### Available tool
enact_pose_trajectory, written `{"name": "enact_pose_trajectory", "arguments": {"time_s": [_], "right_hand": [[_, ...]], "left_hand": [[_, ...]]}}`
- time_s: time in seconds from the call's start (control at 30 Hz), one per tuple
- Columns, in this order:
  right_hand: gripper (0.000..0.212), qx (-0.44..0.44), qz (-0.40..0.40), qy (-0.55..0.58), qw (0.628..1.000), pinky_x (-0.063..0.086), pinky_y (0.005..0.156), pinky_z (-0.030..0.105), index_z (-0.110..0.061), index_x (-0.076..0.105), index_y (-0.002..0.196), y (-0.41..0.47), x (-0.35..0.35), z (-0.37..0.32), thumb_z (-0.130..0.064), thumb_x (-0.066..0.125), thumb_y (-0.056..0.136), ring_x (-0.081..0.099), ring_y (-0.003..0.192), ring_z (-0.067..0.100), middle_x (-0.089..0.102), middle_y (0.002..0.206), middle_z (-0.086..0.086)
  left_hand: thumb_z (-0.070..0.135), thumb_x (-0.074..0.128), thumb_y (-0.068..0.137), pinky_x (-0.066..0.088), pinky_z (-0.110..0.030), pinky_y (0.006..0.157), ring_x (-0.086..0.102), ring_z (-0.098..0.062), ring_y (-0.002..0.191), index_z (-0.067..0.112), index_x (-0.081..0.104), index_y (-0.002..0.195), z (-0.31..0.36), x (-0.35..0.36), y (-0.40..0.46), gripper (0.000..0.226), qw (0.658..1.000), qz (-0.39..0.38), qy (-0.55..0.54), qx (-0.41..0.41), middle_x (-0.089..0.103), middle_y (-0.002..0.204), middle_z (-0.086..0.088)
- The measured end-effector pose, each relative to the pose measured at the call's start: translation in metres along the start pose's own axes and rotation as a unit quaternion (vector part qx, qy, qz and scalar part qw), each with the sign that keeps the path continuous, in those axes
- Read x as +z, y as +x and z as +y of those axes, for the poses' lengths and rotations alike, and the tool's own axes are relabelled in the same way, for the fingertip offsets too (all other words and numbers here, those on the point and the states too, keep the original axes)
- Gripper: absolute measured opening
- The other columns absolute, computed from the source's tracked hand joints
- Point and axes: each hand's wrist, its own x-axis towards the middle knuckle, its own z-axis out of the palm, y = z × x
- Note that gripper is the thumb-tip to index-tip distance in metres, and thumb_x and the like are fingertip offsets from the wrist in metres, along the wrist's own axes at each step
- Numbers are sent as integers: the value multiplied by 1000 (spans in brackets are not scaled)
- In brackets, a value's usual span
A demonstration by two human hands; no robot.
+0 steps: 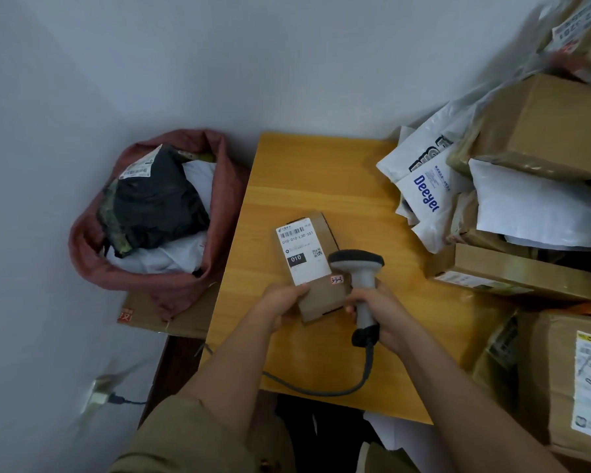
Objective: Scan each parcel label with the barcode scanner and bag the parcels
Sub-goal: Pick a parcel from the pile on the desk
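Note:
A small brown cardboard parcel [321,295] with a white barcode label [301,254] is held above the wooden table [304,186]. My left hand [280,302] grips its near left corner. My right hand [379,312] grips the handle of a grey corded barcode scanner [359,268], whose dark head sits just right of the label. A reddish sack [171,285] stands left of the table, holding a black parcel [154,203] and white mailers.
A pile of cardboard boxes [546,131] and white poly mailers [427,196] crowds the table's right side. Another labelled box [567,380] sits at the near right. The scanner cable [321,392] loops over the table's near edge. A flattened carton [164,315] lies under the sack.

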Motion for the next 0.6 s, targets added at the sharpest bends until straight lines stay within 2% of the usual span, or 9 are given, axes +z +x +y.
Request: {"name": "enact_pose_trajectory", "arguments": {"time_s": [0.07,0.23,0.33,0.43,0.5,0.6], "right_hand": [[31,-13,-4,8,1000,46,50,27,-11,52,115,4,10,-2,5,55,88,56,53,13,57,73,8],[32,-68,32,10,997,47,55,29,-19,54,107,6,38,-19,4,59,85,56,58,14,58,83,9],[29,-104,68,35,992,47,58,31,-19,55,104,10,59,-37,3,58,86,55,59,14,60,89,8],[31,-135,64,82,985,47,56,29,-20,55,104,15,89,-57,5,57,86,54,57,12,66,102,5],[33,-149,55,110,981,46,53,27,-20,55,106,20,116,-68,6,56,87,53,54,11,67,111,2],[35,-152,43,126,979,47,52,24,-19,54,112,30,168,-81,6,55,88,53,53,10,65,115,2]], "left_hand": [[14,73,86,56,-37,76,63,-21,86,10,55,98,1,-8,-1,22,999,-12,-39,-2,63,93,-5],[11,79,80,56,-44,86,61,-24,97,13,45,115,13,-36,5,49,993,-5,-112,44,60,107,-7],[15,81,78,57,-41,84,63,-22,98,22,46,115,40,-53,10,51,984,-9,-146,107,61,110,-5],[19,80,79,56,-38,86,64,-20,100,25,49,114,73,-80,17,47,973,-1,-130,190,62,108,-2],[21,77,82,56,-34,84,64,-18,100,21,50,121,93,-105,22,47,966,14,-114,231,62,110,-1],[22,74,86,53,-22,71,61,-10,96,22,51,119,116,-154,29,41,951,69,-104,283,61,107,5]]}}
